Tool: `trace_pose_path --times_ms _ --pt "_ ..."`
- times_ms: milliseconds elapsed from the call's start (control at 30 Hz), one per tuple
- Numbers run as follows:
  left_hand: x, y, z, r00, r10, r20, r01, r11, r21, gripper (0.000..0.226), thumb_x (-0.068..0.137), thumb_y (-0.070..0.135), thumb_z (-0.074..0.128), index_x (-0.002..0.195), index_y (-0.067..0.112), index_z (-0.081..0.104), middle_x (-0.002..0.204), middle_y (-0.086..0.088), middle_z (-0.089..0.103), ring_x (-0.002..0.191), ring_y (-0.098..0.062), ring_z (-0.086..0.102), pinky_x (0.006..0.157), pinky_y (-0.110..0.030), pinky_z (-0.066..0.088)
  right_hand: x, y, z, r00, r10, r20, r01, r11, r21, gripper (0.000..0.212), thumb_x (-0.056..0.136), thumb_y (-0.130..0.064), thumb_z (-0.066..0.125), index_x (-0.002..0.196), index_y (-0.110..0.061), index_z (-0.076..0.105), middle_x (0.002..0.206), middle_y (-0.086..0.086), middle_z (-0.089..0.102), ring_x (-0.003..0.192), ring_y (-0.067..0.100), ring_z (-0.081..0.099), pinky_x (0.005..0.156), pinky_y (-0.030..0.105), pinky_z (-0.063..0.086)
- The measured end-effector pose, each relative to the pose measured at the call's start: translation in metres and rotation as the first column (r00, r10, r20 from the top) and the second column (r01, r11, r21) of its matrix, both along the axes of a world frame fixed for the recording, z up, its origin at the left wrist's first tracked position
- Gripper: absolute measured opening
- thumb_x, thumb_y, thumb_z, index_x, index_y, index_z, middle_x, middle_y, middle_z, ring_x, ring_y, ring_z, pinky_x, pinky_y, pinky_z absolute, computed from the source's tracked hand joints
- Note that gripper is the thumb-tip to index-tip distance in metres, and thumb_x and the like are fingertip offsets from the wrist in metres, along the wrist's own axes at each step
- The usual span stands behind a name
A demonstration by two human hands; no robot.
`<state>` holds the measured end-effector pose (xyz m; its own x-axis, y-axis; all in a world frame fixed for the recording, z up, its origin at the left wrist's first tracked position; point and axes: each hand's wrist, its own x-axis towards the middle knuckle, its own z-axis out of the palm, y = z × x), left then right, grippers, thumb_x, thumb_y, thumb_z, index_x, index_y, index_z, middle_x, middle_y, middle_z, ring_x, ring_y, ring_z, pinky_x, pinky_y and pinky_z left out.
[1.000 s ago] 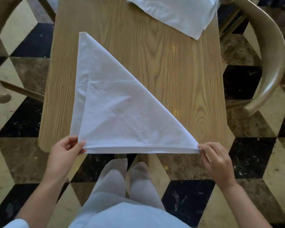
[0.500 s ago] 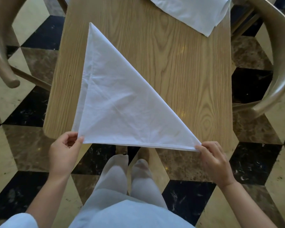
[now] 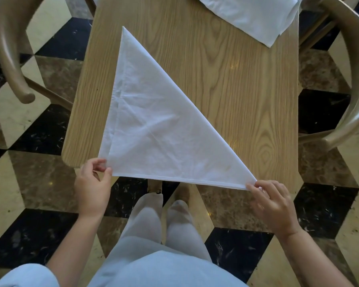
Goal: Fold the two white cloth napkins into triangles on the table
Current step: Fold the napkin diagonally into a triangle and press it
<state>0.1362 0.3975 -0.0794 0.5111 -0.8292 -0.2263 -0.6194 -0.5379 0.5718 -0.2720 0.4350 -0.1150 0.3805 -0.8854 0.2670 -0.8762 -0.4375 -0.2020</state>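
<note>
Both hands, left [image 3: 92, 188] and right [image 3: 275, 208], pinching the triangle-folded white cloth napkin [image 3: 158, 137] at the worktop's [image 3: 247, 90] near edge; probably needs squaring up next.

A light wood-grain desk [image 3: 226, 83] carries a white napkin [image 3: 158, 129] folded into a triangle, its long bottom edge overhanging the desk's near edge, and beyond that triangle, at the far right corner, a second white napkin [image 3: 255, 15] lies flat.

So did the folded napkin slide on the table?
No. The folded napkin still overhangs the near edge of the table, its tip as close to the left edge as before; only the camera shifted.
</note>
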Motion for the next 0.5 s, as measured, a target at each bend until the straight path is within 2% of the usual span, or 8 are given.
trace_pose_path --times_ms 67,167,233,300,400,500 --pt "-0.002 -0.003 0.002 0.992 -0.018 0.127 0.024 0.998 -0.051 0.032 0.089 0.019 0.059 0.12 0.013 0.05 0.115 -0.011 0.049 0.103 -0.03 0.05 0.087 -0.045 0.046 0.004 -0.002 0.005 0.998 -0.052 0.048 0.051 0.998 0.029 0.022 0.087 -0.018 0.05 0.106 -0.011 0.06 0.098 0.009 0.057 0.087 0.023 0.054 0.079 0.032 0.04" --pt "-0.018 -0.021 0.003 0.944 -0.202 0.26 0.246 0.958 -0.147 0.039 0.093 0.024 0.048 0.131 0.015 0.042 0.136 -0.011 0.04 0.126 -0.026 0.036 0.104 -0.05 0.025 0.025 -0.022 0.012 0.962 -0.231 0.149 0.215 0.97 0.116 0.027 0.09 -0.021 0.048 0.111 -0.009 0.062 0.101 0.009 0.058 0.096 0.022 0.051 0.088 0.03 0.037" --pt "-0.038 -0.04 -0.002 0.862 -0.418 0.287 0.453 0.889 -0.066 0.052 0.095 0.031 0.038 0.144 0.018 0.03 0.153 -0.009 0.021 0.141 -0.021 0.016 0.111 -0.048 0.007 0.046 -0.046 0.016 0.921 -0.337 0.195 0.29 0.928 0.232 0.027 0.092 -0.022 0.049 0.11 -0.009 0.063 0.098 0.006 0.059 0.094 0.02 0.051 0.085 0.032 0.042" --pt "-0.058 -0.057 -0.013 0.762 -0.581 0.286 0.587 0.806 0.075 0.06 0.095 0.042 0.025 0.15 0.025 0.007 0.159 -0.003 -0.004 0.145 -0.016 -0.007 0.113 -0.05 -0.008 0.066 -0.072 0.019 0.898 -0.393 0.197 0.324 0.894 0.31 0.02 0.09 -0.023 0.055 0.102 -0.01 0.065 0.087 0.003 0.059 0.084 0.02 0.052 0.075 0.037 0.044" --pt "-0.072 -0.073 -0.034 0.687 -0.657 0.311 0.626 0.752 0.208 0.062 0.091 0.051 0.013 0.146 0.033 -0.008 0.156 0.003 -0.016 0.142 -0.012 -0.019 0.113 -0.053 -0.009 0.087 -0.104 0.019 0.877 -0.464 0.126 0.395 0.845 0.362 0.011 0.084 -0.026 0.062 0.079 -0.016 0.061 0.073 -0.008 0.054 0.071 0.016 0.051 0.072 0.03 0.029" --pt "-0.071 -0.085 -0.044 0.656 -0.656 0.373 0.631 0.748 0.206 0.064 0.088 0.054 0.011 0.146 0.034 -0.008 0.156 0.003 -0.015 0.143 -0.014 -0.015 0.113 -0.055 -0.006 0.096 -0.126 0.015 0.86 -0.501 0.098 0.426 0.81 0.402 0.013 0.08 -0.023 0.063 0.07 -0.017 0.057 0.071 -0.006 0.056 0.072 0.018 0.051 0.072 0.03 0.02"
